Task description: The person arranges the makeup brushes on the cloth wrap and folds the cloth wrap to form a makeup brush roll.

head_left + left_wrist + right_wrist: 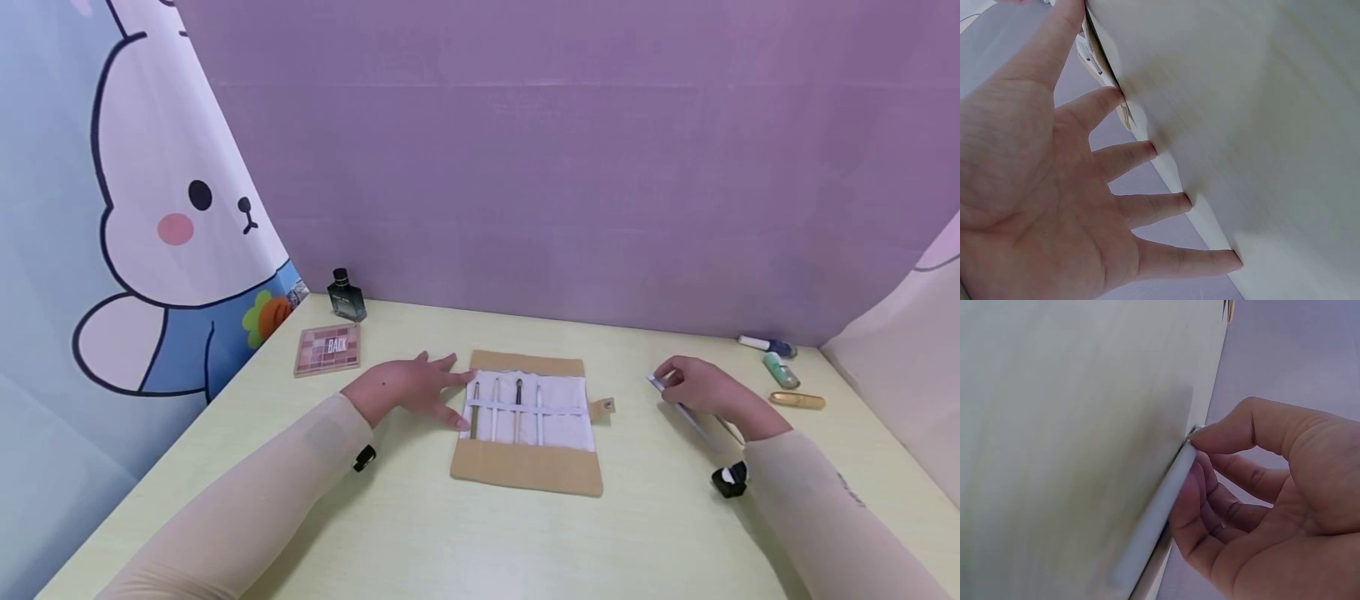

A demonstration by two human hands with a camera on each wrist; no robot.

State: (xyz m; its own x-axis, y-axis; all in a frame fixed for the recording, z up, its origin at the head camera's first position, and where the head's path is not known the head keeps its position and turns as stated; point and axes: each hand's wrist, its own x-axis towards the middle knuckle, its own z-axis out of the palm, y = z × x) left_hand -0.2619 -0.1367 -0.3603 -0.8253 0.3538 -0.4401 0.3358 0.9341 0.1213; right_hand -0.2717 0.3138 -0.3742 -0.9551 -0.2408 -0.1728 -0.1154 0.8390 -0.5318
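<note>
An unfolded tan brush roll (525,468) lies on the table, with several slim makeup brushes (518,417) tucked under its elastic strap. My left hand (420,387) rests at the roll's left edge, fingers spread and straight; in the left wrist view its fingertips touch the tabletop and the roll shows beside the thumb and forefinger. Off to the right of the roll, my right hand (697,385) pinches a slim white makeup brush (1154,525) between thumb and fingers, low over the table. A second slim stick (729,430) lies partly hidden beneath that hand.
A dark perfume bottle (347,298) and a pink makeup palette (328,350) sit at the back left. Toward the right edge lie a blue-and-white tube (767,346), a green bottle (782,371) and a gold case (797,401). The roll's snap tab (602,408) sticks out rightward.
</note>
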